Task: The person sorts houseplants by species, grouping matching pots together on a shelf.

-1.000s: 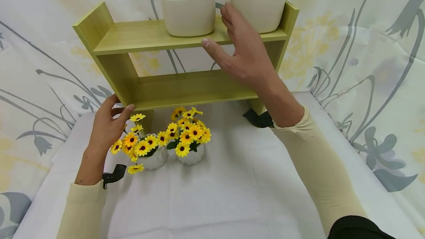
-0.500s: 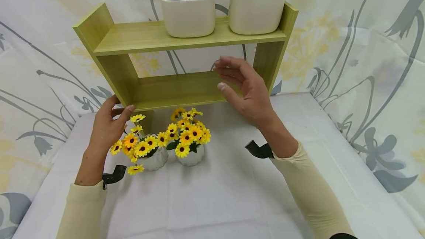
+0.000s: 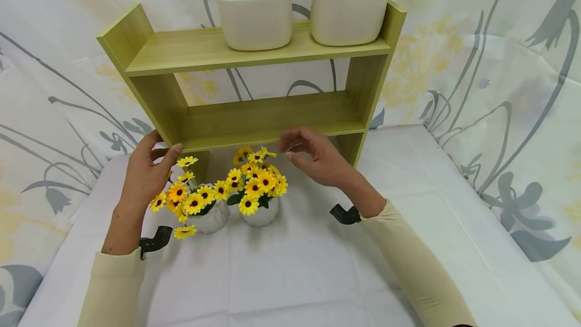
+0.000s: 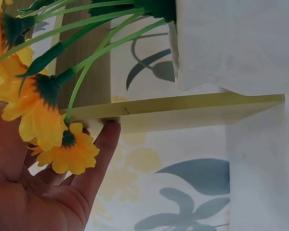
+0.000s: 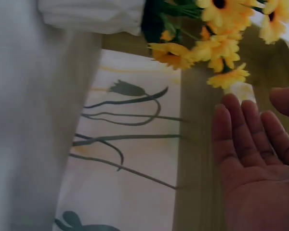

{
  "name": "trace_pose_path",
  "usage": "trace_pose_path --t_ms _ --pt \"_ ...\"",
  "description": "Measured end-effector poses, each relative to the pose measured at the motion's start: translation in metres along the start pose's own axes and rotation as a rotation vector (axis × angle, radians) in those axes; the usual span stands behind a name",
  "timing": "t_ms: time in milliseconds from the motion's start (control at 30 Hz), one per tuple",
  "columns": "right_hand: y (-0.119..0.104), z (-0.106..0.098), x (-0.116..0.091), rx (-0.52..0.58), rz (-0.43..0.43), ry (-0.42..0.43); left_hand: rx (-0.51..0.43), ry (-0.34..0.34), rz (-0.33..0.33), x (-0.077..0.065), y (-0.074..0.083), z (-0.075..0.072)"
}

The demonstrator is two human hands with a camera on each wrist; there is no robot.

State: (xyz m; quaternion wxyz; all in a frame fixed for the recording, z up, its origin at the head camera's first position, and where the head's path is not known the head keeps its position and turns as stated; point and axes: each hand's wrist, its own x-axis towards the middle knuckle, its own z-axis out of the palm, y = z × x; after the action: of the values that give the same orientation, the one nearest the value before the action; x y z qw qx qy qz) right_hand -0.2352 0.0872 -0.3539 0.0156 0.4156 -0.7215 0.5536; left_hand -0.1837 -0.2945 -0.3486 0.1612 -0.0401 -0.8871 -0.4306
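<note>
A light wooden shelf (image 3: 272, 120) with two boards stands against the patterned backdrop. My left hand (image 3: 147, 173) holds its lower left side, thumb at the front edge and fingers against the outer face. In the left wrist view, fingers (image 4: 108, 144) of that hand touch the side panel (image 4: 183, 110), partly behind yellow flowers. Two white pots with artificial sunflowers stand below the shelf: the left pot (image 3: 213, 217) beside my left hand, the right pot (image 3: 263, 213) nearer the middle. My right hand (image 3: 317, 159) hovers right of the right pot's flowers (image 5: 221, 53), fingers loosely bent, holding nothing.
On the top board stand two cream planters, a left one (image 3: 256, 21) and a right one (image 3: 349, 16), with green grass-like plants. White cloth (image 3: 317, 266) covers the table. A floral curtain (image 3: 499, 90) hangs behind and at the sides.
My right hand has moved down from the right planter to beside the right sunflower pot. The right planter sits slightly further left than before. My left hand keeps its place on the shelf.
</note>
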Motion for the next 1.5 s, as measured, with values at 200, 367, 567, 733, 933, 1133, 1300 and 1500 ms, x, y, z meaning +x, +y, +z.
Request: trace_pose_path --t_ms 200,367,567,733,933,1133,1300,1500 --pt "0.009 0.006 0.001 0.012 -0.007 -0.088 0.010 0.001 0.000 0.001 0.000 0.001" --pt "0.021 0.010 -0.001 0.054 0.052 -0.173 0.010 0.001 0.003 0.002 0.000 0.000" --pt "0.039 0.024 -0.007 0.026 0.250 -0.336 0.014 -0.003 0.001 0.000 -0.001 -0.001" --pt "0.048 0.039 -0.009 0.006 0.302 -0.406 0.021 -0.004 -0.001 0.000 -0.001 -0.001" --pt "0.058 0.057 -0.010 0.036 0.288 -0.389 0.012 -0.006 -0.003 0.000 -0.001 -0.001" --pt "0.066 0.066 -0.014 0.110 0.345 -0.393 0.009 -0.004 0.002 -0.001 -0.002 0.000" --pt "0.067 0.067 -0.019 0.148 0.493 -0.396 0.012 -0.001 -0.002 -0.001 -0.002 0.001" --pt "0.064 0.071 -0.020 0.167 0.565 -0.372 0.001 -0.002 0.004 0.000 -0.002 0.000"
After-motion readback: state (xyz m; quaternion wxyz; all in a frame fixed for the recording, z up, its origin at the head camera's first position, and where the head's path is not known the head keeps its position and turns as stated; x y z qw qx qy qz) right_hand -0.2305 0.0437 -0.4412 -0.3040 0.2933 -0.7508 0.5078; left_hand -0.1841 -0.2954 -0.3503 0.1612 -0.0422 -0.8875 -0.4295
